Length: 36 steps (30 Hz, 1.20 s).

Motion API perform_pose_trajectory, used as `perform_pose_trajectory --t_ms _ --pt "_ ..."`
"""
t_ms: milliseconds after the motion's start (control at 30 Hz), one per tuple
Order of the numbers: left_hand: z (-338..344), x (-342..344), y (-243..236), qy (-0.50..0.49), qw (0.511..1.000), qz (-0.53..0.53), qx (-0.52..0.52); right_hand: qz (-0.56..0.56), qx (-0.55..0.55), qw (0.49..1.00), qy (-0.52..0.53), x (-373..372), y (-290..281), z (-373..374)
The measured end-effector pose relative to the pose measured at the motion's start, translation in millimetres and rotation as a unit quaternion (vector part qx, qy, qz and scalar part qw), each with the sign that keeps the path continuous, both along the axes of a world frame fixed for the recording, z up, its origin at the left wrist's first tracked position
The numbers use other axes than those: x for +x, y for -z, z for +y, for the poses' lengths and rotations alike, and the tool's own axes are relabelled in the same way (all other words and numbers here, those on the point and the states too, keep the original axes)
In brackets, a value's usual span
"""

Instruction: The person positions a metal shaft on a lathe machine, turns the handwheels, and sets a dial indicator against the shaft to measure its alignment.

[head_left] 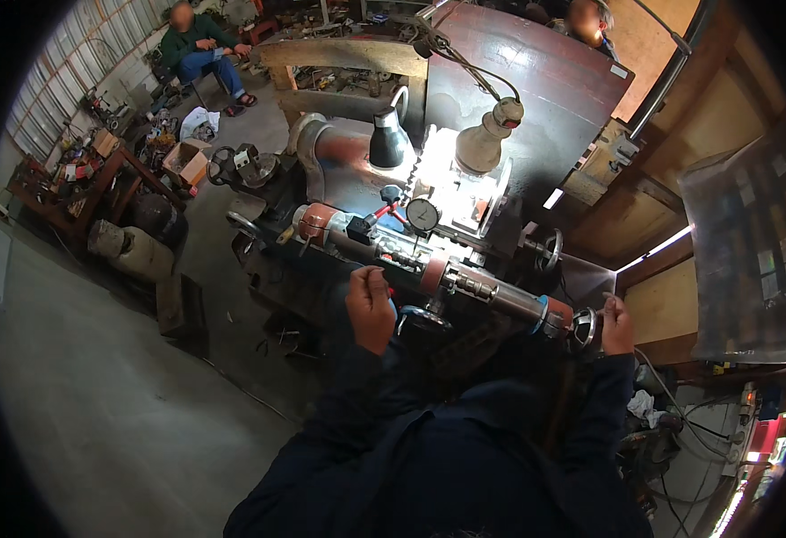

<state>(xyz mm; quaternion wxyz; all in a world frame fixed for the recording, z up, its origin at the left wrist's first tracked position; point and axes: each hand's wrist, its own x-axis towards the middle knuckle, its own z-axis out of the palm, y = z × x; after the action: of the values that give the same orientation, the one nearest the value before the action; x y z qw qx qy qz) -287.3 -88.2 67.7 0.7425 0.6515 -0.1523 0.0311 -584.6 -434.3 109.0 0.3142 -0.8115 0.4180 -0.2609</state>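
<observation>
In front of me stands a grinding machine with a bare metal shaft (475, 285) held along its table. My left hand (371, 310) is raised at the front of the machine, its fingers curled together; whatever may be between them is hidden. At the right end, my right hand (618, 326) is closed at the outer side of a chrome handwheel (583, 329), seemingly on its handle. A round dial gauge (423, 214) sits above the shaft on a red-and-black jointed stand (384, 213). Another handwheel (423, 320) is low at the front, right of my left hand.
Two work lamps, one black (389, 140) and one pale (480, 148), hang over the machine. A seated person (198, 56) is at the far left; another person (583, 20) is behind the large panel (536, 67). A gas cylinder (146, 253) lies left.
</observation>
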Motion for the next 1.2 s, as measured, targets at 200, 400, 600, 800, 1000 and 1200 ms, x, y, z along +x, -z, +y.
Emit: perform_pose_trajectory --t_ms 200,400,600,800,1000,1200 --pt "-16 17 -16 -0.011 0.977 -0.112 0.183 0.12 -0.2 0.972 -0.017 17 6 35" --pt "-29 20 -9 -0.002 0.961 -0.159 0.228 0.11 -0.28 0.954 0.004 9 10 53" --pt "-37 22 -17 0.022 0.941 -0.21 0.264 0.125 -0.323 0.937 0.053 11 -2 65" --pt "-37 22 -25 0.039 0.909 -0.248 0.333 0.075 -0.311 0.947 0.038 12 -7 69" --pt "-36 27 -26 0.052 0.915 -0.221 0.333 0.049 -0.334 0.94 0.04 10 -4 70" --pt "-35 22 -25 0.033 0.914 -0.252 0.317 0.021 -0.335 0.941 0.049 9 -9 72"
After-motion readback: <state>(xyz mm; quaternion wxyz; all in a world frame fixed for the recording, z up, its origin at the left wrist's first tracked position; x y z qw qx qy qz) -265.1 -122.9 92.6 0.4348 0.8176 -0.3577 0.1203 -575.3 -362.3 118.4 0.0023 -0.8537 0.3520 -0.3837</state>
